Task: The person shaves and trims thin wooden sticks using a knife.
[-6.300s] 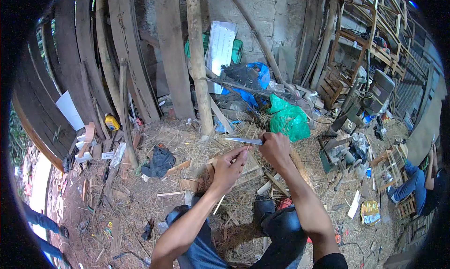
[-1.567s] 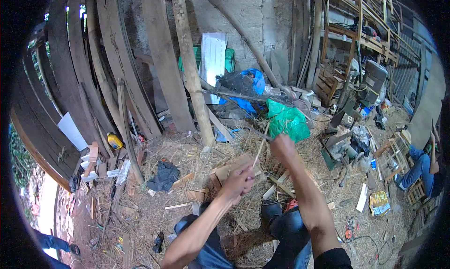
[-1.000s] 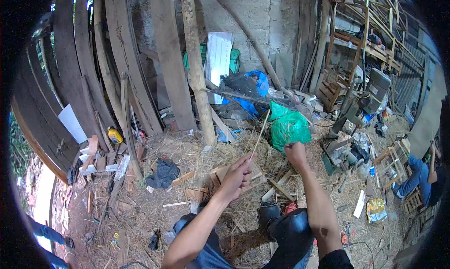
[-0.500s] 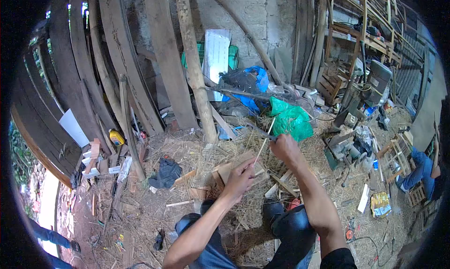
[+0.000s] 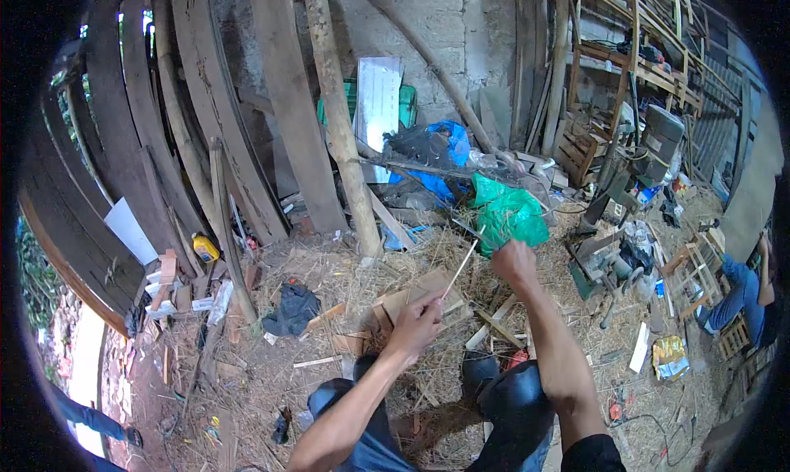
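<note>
A thin, pale wooden stick (image 5: 462, 268) slants up and to the right from my left hand (image 5: 418, 328), whose fingers are pinched around its lower end. My right hand (image 5: 514, 264) is closed in a fist, just right of the stick's top end. From that fist a narrow dark knife blade (image 5: 466, 226) reaches up and left, passing close to the stick's tip; whether they touch I cannot tell. The knife's handle is hidden inside the fist. Below the stick, between my knees, lies a wooden block (image 5: 428, 295) on straw and shavings.
Behind my right hand is a green plastic bag (image 5: 512, 217). A wooden pole (image 5: 341, 126) and planks (image 5: 288, 102) lean at the wall. A black bag (image 5: 292, 307) lies at left, a machine (image 5: 617, 250) stands at right. Other people's legs (image 5: 741, 287) show at both edges.
My right hand has shifted right and slightly down with the knife, away from the stick's side. My left hand has moved slightly left and still grips the stick.
</note>
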### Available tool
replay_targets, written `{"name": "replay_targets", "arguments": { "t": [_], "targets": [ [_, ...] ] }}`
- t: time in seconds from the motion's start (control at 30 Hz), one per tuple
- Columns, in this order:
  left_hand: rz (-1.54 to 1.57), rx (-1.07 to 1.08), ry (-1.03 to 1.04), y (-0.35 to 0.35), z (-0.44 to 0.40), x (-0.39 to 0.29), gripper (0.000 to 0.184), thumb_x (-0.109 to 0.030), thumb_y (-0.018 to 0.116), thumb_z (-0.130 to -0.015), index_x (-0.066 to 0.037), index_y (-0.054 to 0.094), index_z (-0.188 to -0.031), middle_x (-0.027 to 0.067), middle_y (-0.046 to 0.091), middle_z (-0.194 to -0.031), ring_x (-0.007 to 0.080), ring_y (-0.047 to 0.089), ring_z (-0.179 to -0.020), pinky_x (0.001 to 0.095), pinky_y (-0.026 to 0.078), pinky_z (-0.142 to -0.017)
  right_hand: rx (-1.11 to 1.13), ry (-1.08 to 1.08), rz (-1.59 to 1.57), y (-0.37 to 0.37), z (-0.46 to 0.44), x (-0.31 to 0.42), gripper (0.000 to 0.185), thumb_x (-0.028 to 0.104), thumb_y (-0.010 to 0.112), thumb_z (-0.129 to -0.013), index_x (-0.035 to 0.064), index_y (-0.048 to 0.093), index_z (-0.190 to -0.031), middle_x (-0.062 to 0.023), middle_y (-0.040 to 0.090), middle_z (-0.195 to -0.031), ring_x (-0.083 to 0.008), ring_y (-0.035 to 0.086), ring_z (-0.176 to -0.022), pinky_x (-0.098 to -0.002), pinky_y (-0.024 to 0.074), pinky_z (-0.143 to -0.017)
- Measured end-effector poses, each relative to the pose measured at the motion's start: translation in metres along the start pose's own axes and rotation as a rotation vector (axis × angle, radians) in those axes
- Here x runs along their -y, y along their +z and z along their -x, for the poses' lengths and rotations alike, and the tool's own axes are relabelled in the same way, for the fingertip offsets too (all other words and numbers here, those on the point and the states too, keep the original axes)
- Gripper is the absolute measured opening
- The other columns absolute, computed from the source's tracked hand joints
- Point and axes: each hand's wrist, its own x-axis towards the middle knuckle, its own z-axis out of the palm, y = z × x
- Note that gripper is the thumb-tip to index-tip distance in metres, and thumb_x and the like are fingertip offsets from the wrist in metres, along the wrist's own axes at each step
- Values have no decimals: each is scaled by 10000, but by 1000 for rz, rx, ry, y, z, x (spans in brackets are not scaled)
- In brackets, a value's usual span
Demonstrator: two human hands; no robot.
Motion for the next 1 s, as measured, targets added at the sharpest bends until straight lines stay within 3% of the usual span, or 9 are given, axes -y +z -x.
{"name": "replay_targets", "arguments": {
  "t": [0.13,0.17,0.3,0.37,0.4,0.7,0.83,0.93,1.0],
  "targets": [
    [-317,-181,352,-11,-32,23,267,-199,470,-952,-82,581,-1166,-66,337,-627,35,293,-519,199,264,-462,31,14,-51,-11,4,13,291,282,583,-775,8,672,-731,-228,636,-734,-384,634,-692,-462,520,-658],
    [-254,-157,281,-13,-31,20,253,-198,469,-946,-55,619,-1092,-48,369,-637,49,309,-568,209,296,-530,29,7,-51,-17,9,23,291,282,583,-775,8,672,-731,-228,636,-734,-384,634,-692,-462,520,-658],
    [-418,-200,497,-7,-29,10,259,-189,464,-943,-23,616,-1071,-12,460,-658,75,388,-600,241,353,-561,195,-334,-55,-22,30,56,265,277,593,-744,26,674,-720,-221,633,-716,-370,641,-714,-457,520,-667],
    [-505,-274,518,-4,-25,6,282,-198,480,-938,33,583,-1062,170,635,-860,218,581,-747,350,435,-679,224,-577,12,-17,33,66,235,246,580,-730,30,657,-680,-203,627,-669,-360,640,-659,-442,524,-630],
    [-507,-277,515,-5,-26,7,282,-198,480,-938,33,583,-1062,170,635,-860,218,581,-747,350,435,-679,227,-579,9,-12,31,66,235,246,580,-730,30,657,-680,-203,627,-669,-360,640,-659,-442,524,-630],
    [-657,-391,502,7,-10,-11,241,-159,465,-931,9,585,-1057,214,584,-746,267,578,-624,336,430,-596,107,-422,80,-14,27,73,154,166,573,-713,46,667,-696,-186,626,-704,-344,630,-715,-437,509,-642],
    [-721,-445,668,4,10,0,231,-134,479,-916,-15,601,-1071,215,588,-745,279,600,-643,342,442,-612,85,122,-132,-13,-15,0,224,158,545,-758,-38,634,-698,-246,636,-743,-394,639,-680,-461,524,-607],
    [-771,-449,678,-5,10,-2,235,-101,480,-899,-30,609,-1083,214,611,-782,299,613,-662,357,455,-626,22,126,-46,9,-5,-34,244,167,542,-767,-53,641,-728,-256,632,-725,-415,634,-713,-467,525,-659],
    [-686,-410,502,-10,2,-9,253,-164,493,-916,-12,606,-1085,188,646,-973,273,640,-917,341,470,-787,-56,170,-75,2,5,-31,240,174,567,-751,-53,635,-714,-261,618,-705,-413,627,-725,-470,517,-670]
  ]
}}
